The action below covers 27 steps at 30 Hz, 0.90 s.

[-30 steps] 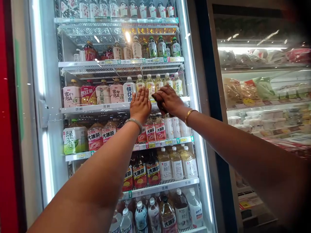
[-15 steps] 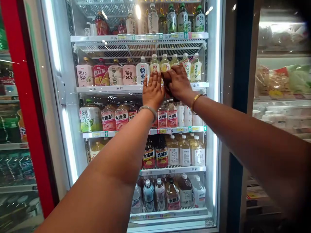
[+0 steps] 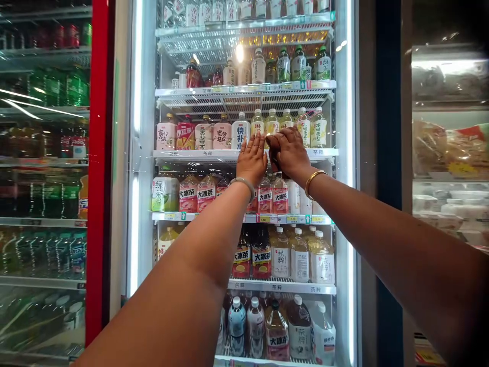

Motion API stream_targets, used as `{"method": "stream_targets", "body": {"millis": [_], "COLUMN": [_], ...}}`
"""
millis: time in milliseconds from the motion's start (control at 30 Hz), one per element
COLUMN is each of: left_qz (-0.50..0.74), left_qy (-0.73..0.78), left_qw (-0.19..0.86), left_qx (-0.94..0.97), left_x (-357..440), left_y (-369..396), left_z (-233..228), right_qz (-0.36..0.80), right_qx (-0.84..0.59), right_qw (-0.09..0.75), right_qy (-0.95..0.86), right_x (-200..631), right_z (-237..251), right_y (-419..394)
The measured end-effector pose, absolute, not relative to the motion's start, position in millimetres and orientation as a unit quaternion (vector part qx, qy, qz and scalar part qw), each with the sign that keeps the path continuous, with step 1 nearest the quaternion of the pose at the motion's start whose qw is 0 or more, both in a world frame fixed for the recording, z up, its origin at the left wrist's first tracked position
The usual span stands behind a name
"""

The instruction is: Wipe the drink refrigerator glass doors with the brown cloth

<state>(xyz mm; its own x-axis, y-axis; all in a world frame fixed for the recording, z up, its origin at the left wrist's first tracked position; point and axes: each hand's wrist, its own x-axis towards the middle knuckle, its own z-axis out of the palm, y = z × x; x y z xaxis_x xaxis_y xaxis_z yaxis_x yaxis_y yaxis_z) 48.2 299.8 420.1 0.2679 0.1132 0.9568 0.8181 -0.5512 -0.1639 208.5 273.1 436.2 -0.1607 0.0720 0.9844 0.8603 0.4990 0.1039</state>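
My left hand (image 3: 251, 160) lies flat with its fingers stretched upward, seemingly against the glass front of a lit drinks cooler; a pale bangle circles the wrist. Just to its right is my right hand (image 3: 290, 153), its fingers bent and pointing left, a gold bangle at the wrist. Under those fingers shows a dark brown patch (image 3: 273, 153); whether it is a cloth, a shadow or a reflection I cannot tell. Behind the hands stand pale yellow bottles (image 3: 272, 122) and a white bottle with blue lettering (image 3: 240, 130).
Shelves (image 3: 198, 153) of bottled tea fill the cooler above and below my hands. A red upright frame (image 3: 100, 153) parts it from another drinks cooler on the left. To the right, past a dark post (image 3: 387, 127), are shelves with packaged food (image 3: 466, 148).
The view has shifted left and up, so the cooler appears lower and further right, with a higher bottle row in sight. Both hands keep nearly the same pose, close together.
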Motion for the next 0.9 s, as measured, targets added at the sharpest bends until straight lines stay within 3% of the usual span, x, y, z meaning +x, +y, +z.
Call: {"method": "stream_targets", "body": {"millis": [133,333,633,900], "left_qz": [-0.467,-0.488,-0.467,-0.474], "left_qy": [-0.314,-0.339,-0.342,-0.335], "left_qw": [0.369,0.373,0.384,0.374], "left_qx": [-0.74,-0.713,-0.719,-0.723], "left_x": [27.4,7.8,-27.6,-46.6], "left_y": [299.4,295.9,297.2,300.8], "left_z": [423.0,408.7,406.1,397.2], "right_qz": [-0.329,-0.381,-0.339,-0.392], "right_qx": [-0.363,-0.327,-0.398,-0.325], "right_qw": [0.564,0.445,0.51,0.424], "right_qy": [-0.665,-0.741,-0.683,-0.749], "right_x": [174.5,188.0,124.1,146.1], "right_z": [431.2,406.6,433.3,411.7], "right_y": [279.8,264.6,274.7,264.7]}}
